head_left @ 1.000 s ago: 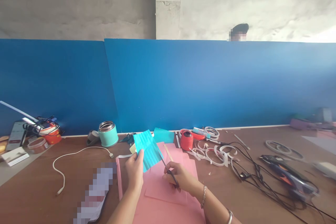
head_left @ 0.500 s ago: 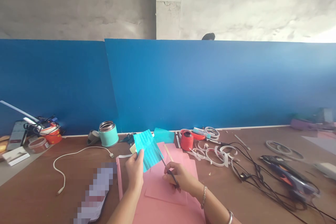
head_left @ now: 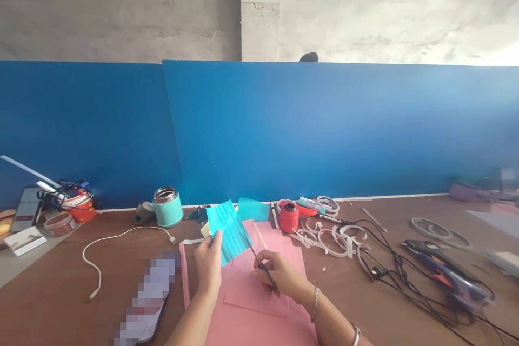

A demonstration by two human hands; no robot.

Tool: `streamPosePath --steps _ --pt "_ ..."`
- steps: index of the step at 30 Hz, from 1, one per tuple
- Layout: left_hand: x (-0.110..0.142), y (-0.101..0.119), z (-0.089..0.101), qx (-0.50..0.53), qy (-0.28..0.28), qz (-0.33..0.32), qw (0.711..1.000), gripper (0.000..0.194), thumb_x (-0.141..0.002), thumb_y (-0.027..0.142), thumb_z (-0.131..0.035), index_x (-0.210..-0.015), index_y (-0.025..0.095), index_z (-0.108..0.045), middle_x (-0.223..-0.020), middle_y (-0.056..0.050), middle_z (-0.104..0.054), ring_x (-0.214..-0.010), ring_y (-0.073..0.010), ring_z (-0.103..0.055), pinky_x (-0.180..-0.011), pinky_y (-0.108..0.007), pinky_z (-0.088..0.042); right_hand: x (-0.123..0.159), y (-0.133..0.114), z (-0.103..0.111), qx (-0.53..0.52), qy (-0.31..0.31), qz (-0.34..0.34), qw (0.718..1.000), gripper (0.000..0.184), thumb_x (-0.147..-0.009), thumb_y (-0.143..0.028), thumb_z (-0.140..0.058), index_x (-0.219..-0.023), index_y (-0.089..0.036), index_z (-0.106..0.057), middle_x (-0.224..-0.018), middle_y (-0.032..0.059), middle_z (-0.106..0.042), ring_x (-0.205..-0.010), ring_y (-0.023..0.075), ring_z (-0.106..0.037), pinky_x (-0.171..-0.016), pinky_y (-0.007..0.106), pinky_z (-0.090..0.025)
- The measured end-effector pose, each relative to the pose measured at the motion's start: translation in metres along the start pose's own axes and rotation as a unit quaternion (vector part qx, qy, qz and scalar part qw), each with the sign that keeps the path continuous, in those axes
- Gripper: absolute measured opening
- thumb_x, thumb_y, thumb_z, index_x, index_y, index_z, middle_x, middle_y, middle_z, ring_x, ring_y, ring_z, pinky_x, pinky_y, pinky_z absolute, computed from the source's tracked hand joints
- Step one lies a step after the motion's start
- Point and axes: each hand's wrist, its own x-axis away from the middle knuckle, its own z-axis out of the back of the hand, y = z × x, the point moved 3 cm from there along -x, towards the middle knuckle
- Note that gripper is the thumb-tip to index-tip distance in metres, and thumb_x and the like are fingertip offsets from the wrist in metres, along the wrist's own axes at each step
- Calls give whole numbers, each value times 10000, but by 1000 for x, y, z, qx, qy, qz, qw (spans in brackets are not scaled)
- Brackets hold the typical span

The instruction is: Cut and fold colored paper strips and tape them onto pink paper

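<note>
A single head-worn view looks forward and down, over the near tabletop (head_left: pixel 121 281).

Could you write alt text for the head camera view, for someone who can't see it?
The left hand holds creased blue paper while the right hand works scissors at its edge, above pink sheets on a brown table; a blue partition stands behind.

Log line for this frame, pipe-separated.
left hand: holds blue folded paper | right hand: holds scissors, blades at paper edge | pink sheets: beneath
</note>
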Motion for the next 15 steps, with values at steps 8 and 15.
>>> streamPosePath --steps 8,15 --pt "-2 -4 0 0 10 -2 1000 419 -664 555 -587 -519 189 -443 -479 77 -298 -509 -95 -270 -489 -232 -253 0 -1 0 5 5 -7 1000 202 -692 -310 -625 -799 -181 -511 -461 -93 -451 -383 64 -449 -309 141 -303" --pt "-2 -3 1 -9 5 4 1000 422 -663 562 -575 -519 197 -419 -479 78 -283 -514 -95 -246 -492 -233 -228 0 1 1 8 11 -5 1000 187 -695 -296 -628 -795 -183 -516 -463 -96 -438 -381 63 -435 -307 141 -300"
